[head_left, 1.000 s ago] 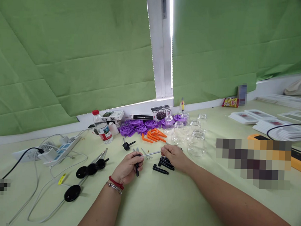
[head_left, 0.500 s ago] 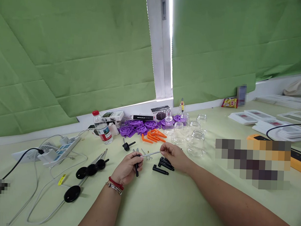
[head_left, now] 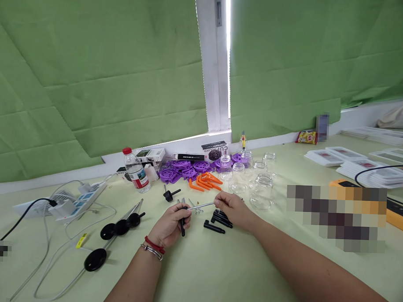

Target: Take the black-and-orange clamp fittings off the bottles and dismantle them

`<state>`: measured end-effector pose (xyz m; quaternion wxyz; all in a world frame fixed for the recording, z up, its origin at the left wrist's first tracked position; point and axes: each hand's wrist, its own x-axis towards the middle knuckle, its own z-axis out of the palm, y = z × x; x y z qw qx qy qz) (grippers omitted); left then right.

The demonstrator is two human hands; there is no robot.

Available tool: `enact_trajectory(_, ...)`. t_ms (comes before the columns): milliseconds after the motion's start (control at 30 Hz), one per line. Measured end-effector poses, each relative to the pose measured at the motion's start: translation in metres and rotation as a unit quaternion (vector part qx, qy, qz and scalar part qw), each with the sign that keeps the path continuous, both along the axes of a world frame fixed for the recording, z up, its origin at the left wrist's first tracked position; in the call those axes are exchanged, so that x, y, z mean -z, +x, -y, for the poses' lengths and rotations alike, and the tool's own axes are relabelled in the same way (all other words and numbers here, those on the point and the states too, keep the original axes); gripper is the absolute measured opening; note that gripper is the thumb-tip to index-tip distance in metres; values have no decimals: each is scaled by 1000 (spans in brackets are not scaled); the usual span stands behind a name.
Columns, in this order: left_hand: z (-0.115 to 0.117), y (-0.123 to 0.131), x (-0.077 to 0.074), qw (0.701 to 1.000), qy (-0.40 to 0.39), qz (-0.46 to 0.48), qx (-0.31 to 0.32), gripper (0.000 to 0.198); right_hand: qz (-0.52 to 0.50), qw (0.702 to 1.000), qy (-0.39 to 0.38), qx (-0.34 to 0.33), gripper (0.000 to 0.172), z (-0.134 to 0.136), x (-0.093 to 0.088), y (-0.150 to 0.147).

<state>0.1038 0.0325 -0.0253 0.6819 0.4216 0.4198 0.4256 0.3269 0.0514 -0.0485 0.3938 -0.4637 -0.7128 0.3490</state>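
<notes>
My left hand is closed around a black L-shaped handle that points down past the fingers. A thin metal rod runs from this grip across to my right hand, whose fingers pinch its far end. Whether the rod is seated in the handle is hidden by my left fingers. Several more black handles lie just below my right hand, partly covered by it. Small screws are scattered behind the rod. A black part with a short rod rests beyond my left hand.
Orange L-shaped pieces, purple discs and clear jars stand further back. A water bottle is at back left. Left lie black round parts on rods, cables and a power strip. White frames are at right.
Both hands keep the same grip on the handle and rod. The whole view has shifted very slightly; nothing else has visibly moved.
</notes>
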Motion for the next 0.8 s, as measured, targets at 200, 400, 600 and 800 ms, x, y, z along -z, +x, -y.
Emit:
enact_trajectory(200,0,0,0,1000,3,-2,3,21,1,1000,-9,-3,26,1,-4,0)
enact_trajectory(400,0,0,1,1000,3,0,4,21,1,1000,-16,-11,28,2,-4,0)
enact_trajectory(600,0,0,1,1000,3,3,4,21,7,1000,-25,-12,32,3,-6,0)
enact_trajectory(800,-1,0,0,1000,2,-1,1,22,-41,999,-18,-12,24,-1,2,0)
